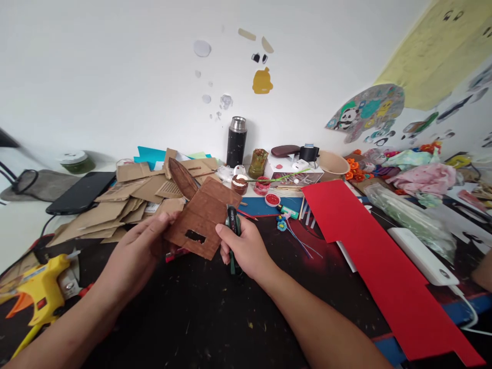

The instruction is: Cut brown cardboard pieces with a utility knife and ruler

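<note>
My left hand [140, 246] pinches the left edge of a brown-painted cardboard piece [207, 218], held tilted above the dark table. A small ragged rectangular hole is cut near its lower edge. In my right hand [246, 246] is a dark green and black utility knife [232, 220], its body upright against the cardboard's right side. My right thumb touches the cardboard too. The knife's blade cannot be made out. Behind the piece stands a brown leaf-shaped piece [182, 178]. Something red and partly hidden [175, 254] lies beneath the cardboard.
Cardboard scraps [111, 210] and a black phone [81, 192] lie at left, with a yellow glue gun [46, 292] nearer. A black thermos [237, 143] and paint pots [272, 199] stand at back. Red board [369, 251] and a white power strip [423, 256] occupy the right.
</note>
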A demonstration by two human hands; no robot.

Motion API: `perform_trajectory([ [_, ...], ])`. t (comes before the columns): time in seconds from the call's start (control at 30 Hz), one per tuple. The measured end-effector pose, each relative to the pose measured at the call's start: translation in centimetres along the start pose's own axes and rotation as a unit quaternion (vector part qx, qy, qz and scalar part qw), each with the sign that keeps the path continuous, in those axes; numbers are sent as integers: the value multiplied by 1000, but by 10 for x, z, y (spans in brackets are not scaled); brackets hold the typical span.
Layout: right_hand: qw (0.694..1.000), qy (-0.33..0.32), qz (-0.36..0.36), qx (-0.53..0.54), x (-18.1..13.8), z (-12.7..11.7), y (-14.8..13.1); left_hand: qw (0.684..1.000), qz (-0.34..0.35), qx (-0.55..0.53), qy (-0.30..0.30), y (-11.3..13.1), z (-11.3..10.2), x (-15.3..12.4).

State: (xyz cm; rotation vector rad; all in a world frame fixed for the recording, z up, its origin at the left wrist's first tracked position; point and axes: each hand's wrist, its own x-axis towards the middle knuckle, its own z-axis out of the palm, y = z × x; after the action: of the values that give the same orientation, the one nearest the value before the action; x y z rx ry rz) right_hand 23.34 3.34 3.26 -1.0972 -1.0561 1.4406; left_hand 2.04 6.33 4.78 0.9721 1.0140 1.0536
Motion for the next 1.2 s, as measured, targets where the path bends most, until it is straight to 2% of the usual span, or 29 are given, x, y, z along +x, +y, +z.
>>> perform_trajectory([
  [0.1,1000,0,-3,-17,-1,0,0,999,-2,47,13,-1,0,-2],
  [0.23,1000,3,-11,0,-1,0,0,995,18,97,-13,-4,0,-2],
  [0.47,998,-34,13,42,-2,3,2,998,59,10,37,3,7,-4],
  [0.7,999,-30,-5,28,-3,3,4,998,51,44,6,-8,5,-5],
  [0.9,997,-51,13,60,-5,5,3,998,48,45,-9,-11,7,-7],
  [1.2,990,-35,52,129,-3,6,1,997,51,59,-25,-13,10,-7],
])
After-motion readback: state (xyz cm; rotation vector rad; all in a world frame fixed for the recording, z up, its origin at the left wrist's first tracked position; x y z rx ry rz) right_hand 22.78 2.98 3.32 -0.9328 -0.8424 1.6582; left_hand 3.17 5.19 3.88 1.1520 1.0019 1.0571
